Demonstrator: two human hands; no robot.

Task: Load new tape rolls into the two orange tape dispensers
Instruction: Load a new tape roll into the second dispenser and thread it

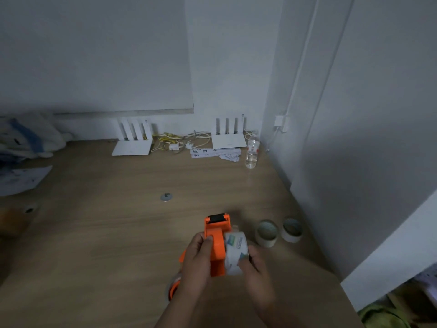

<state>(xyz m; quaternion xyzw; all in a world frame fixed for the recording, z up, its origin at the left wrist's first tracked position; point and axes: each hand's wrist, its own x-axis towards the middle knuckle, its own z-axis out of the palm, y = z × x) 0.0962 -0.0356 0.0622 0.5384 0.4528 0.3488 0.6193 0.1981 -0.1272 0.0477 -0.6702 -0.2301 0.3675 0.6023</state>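
Left hand (197, 259) clamped on orange dispenser (216, 242) above the bench (106, 245), right hand (254, 266) gripping tape roll (236, 253) beside it; light, stiff, slick-faced, likely best pinched by its edges.

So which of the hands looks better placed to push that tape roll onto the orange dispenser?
The right hand, probably. It already grips the tape roll, pressed against the side of the orange dispenser. The left hand is busy steadying the dispenser body, so it is better left bracing.
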